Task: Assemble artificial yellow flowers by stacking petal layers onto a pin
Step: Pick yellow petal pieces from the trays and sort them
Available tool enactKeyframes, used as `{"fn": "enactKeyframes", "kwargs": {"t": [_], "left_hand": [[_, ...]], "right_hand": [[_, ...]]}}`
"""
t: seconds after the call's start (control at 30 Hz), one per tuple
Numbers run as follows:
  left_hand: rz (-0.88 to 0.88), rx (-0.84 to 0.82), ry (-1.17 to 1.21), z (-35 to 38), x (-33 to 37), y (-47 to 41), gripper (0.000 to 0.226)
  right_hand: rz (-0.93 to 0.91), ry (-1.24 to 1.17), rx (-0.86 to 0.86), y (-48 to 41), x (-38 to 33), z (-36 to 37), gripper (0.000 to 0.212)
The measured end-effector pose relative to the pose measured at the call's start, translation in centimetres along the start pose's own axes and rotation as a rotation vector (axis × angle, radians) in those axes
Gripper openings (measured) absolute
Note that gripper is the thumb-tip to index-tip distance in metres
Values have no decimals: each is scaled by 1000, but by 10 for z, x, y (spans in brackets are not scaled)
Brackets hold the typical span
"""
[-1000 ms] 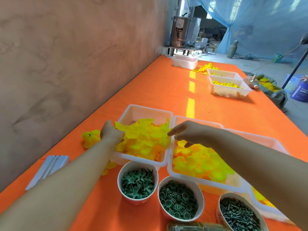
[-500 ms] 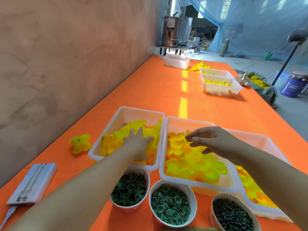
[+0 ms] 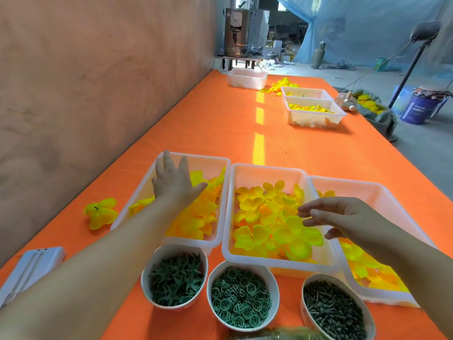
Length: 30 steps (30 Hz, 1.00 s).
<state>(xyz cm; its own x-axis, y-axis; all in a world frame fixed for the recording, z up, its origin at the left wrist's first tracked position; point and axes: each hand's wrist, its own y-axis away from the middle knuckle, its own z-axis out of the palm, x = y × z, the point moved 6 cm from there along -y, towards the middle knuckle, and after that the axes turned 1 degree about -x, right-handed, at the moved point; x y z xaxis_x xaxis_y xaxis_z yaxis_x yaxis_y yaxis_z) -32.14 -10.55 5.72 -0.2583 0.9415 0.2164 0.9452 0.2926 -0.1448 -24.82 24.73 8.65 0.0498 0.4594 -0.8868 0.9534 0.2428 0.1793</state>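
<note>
Your left hand (image 3: 172,184) is sitting spread flat in the left tray (image 3: 203,158). Your right hand (image 3: 343,219) is hovering loose and empty over the petals (image 3: 259,217) in the middle tray (image 3: 267,168). They're lying right under its fingertips, so that one's nearer.

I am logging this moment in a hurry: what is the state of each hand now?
Left hand: open, fingers spread, reaching into the left tray.
Right hand: open, holding nothing, above the middle tray.
</note>
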Motion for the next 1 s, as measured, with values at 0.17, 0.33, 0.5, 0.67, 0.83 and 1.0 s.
{"fn": "enactKeyframes", "kwargs": {"t": [0.17,0.33,0.5,0.67,0.83,1.0], "left_hand": [[267,-43,56,10,11,24,40],[296,-32,137,5,5,47,34],[571,257,515,-39,48,112,32],[666,0,598,-40,62,165,33],[522,10,617,-29,46,200,25],[476,67,762,-2,41,233,41]], "right_hand": [[-19,-68,36,8,11,-13,19],[25,-74,153,22,34,-31,20],[43,-33,191,52,54,-25,19],[-57,-39,287,95,64,-22,21],[-26,219,227,125,84,3,24],[8,311,143,138,107,29,21]]}}
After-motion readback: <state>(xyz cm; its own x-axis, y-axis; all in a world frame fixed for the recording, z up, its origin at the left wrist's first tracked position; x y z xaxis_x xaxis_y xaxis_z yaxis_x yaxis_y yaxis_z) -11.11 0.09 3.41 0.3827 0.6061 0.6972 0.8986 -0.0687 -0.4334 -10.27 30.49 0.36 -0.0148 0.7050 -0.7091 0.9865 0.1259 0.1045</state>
